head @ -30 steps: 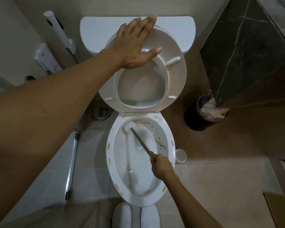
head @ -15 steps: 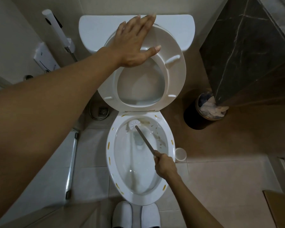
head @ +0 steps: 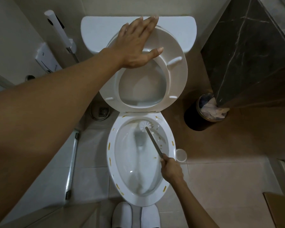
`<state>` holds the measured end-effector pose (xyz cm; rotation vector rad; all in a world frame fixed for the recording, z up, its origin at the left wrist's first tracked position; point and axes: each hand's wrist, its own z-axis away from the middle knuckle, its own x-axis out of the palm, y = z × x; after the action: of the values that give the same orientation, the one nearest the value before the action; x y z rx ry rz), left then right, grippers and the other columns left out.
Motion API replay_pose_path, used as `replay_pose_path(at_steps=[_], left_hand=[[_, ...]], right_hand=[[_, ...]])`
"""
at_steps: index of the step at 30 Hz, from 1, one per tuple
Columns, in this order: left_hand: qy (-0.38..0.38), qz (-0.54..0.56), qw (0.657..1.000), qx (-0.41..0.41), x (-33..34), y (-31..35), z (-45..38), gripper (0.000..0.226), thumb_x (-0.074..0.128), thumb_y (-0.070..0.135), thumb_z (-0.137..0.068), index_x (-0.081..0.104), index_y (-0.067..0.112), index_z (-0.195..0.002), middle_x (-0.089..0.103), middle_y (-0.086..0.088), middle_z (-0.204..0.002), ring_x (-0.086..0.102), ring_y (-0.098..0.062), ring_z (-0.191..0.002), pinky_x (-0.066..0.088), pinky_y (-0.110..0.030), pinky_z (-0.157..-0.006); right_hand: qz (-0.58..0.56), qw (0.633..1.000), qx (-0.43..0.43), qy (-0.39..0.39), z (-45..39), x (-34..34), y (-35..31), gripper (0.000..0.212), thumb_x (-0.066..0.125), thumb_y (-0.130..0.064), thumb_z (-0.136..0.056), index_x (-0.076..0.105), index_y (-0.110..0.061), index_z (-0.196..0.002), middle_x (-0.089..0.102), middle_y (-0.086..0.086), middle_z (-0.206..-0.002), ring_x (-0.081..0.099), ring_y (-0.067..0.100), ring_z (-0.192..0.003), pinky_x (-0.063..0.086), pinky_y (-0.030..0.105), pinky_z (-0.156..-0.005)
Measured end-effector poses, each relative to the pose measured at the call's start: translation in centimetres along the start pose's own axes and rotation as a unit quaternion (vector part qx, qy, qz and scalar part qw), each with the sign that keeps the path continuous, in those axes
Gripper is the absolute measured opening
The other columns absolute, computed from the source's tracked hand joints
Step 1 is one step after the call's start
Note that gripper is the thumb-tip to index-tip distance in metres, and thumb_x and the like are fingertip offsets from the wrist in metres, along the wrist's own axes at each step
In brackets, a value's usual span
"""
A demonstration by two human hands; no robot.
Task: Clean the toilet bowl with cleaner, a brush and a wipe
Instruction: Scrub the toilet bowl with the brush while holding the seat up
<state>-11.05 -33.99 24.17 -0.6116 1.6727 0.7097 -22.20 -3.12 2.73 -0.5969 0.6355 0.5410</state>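
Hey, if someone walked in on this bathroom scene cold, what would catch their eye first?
Probably the left hand, spread flat against the raised toilet seat at top centre. Below it, the right hand grips the toilet brush, whose white head sits at the far end of the bowl. Yellow-brown smears dot the bowl's rim.

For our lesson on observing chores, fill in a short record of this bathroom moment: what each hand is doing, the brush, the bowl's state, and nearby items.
left hand: flat, fingers straight, pressing the raised toilet seat back
right hand: grips the toilet brush handle
toilet brush: white head at the bowl's back wall, under the rim
toilet bowl: yellow-brown spots around the rim, streaks inside on the right
nearby: waste bin with tissue, small white cup on the floor, bidet sprayer on the wall
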Motion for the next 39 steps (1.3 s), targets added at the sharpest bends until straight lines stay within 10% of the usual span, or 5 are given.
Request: replay_pose_path(at_steps=[26,34,39], left_hand=[[0.005,-0.017,1.0,0.0,0.2,0.0,-0.1,0.081,0.023,0.066,-0.091,-0.002,0.019,-0.153,0.002,-0.002,-0.161,0.0,-0.026,-0.147,0.002,-0.049,-0.117],[-0.001,-0.012,1.0,-0.003,0.2,0.0,-0.1,0.082,0.022,0.067,-0.09,-0.003,0.02,-0.153,0.0,-0.002,-0.161,-0.002,-0.025,-0.147,0.002,-0.049,-0.117],[0.007,-0.016,1.0,-0.003,0.3,0.1,-0.1,0.081,0.022,0.066,-0.09,-0.002,0.019,-0.153,0.002,-0.002,-0.16,0.0,-0.026,-0.147,0.001,-0.049,-0.117]], right_hand=[[-0.056,0.997,-0.028,-0.052,-0.6,0.7,-1.3,0.036,0.04,-0.028,-0.101,0.054,-0.019,-0.133,0.062,0.011,-0.119,0.06,0.028,-0.104,0.051,0.036,-0.09],[0.049,0.976,-0.045,-0.207,0.5,-4.9,-2.1,0.035,0.042,-0.031,-0.1,0.054,-0.032,-0.134,0.048,-0.007,-0.069,0.038,0.008,-0.049,0.033,0.016,-0.039],[0.086,0.972,-0.061,-0.211,0.4,-5.3,-2.7,0.036,0.043,-0.032,-0.101,0.053,-0.033,-0.135,0.047,-0.008,-0.072,0.039,0.008,-0.05,0.033,0.017,-0.039]])
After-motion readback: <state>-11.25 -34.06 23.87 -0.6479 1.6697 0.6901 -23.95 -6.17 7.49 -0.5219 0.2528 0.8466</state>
